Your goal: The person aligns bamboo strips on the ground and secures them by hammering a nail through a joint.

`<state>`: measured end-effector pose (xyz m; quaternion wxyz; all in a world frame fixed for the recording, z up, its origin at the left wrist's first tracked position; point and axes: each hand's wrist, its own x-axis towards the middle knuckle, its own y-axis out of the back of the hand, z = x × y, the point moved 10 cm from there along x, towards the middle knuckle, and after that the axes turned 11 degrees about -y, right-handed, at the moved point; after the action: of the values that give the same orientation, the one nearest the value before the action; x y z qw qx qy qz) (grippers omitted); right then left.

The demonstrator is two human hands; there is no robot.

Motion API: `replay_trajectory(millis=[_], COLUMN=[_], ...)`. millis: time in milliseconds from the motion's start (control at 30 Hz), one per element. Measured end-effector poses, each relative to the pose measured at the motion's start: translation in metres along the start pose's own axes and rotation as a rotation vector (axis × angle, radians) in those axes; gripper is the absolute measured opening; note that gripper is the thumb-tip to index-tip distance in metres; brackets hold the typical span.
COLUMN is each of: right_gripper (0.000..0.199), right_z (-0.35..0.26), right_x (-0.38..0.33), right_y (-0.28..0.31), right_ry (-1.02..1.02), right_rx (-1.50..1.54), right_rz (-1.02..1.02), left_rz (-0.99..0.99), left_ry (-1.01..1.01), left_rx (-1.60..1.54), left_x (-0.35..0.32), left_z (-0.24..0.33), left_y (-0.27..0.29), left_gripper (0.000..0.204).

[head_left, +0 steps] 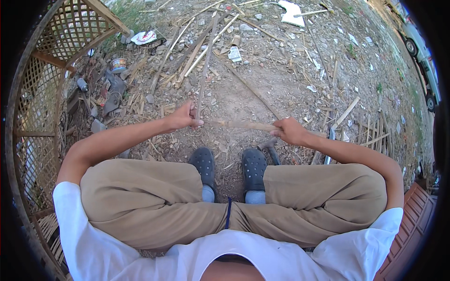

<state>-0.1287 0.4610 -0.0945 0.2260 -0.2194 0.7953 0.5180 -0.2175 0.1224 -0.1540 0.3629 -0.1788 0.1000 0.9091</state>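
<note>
A woven lattice panel (44, 70) of thin wooden strips curves along the nine o'clock edge, with a small tin can (118, 64) and a dark bottle (82, 84) lying among the scraps beside it. Loose bamboo slats (197, 44) fan across the dirt ground (281, 79) toward twelve o'clock, near a crumpled white wrapper (144, 36) and a white sheet (291, 12). A hammer (270, 148) rests just right of a dark clog (253, 164), and a parked car (422, 51) sits at two o'clock.
</note>
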Motion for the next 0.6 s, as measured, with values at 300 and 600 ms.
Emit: replay_trajectory(millis=[300,600], right_gripper=[0.038,0.036], right_z=[-0.008,-0.01], right_x=[0.006,0.007], right_y=[-0.002,0.006], right_ry=[0.06,-0.032], right_rx=[-0.049,-0.021], right_rz=[0.018,-0.001], left_rz=[-0.01,0.055], left_ry=[-0.061,-0.08], left_rx=[-0.027,0.082], left_x=[-0.003,0.007], left_z=[-0.007,0.002], left_y=[0.005,0.015], left_gripper=[0.054,0.051])
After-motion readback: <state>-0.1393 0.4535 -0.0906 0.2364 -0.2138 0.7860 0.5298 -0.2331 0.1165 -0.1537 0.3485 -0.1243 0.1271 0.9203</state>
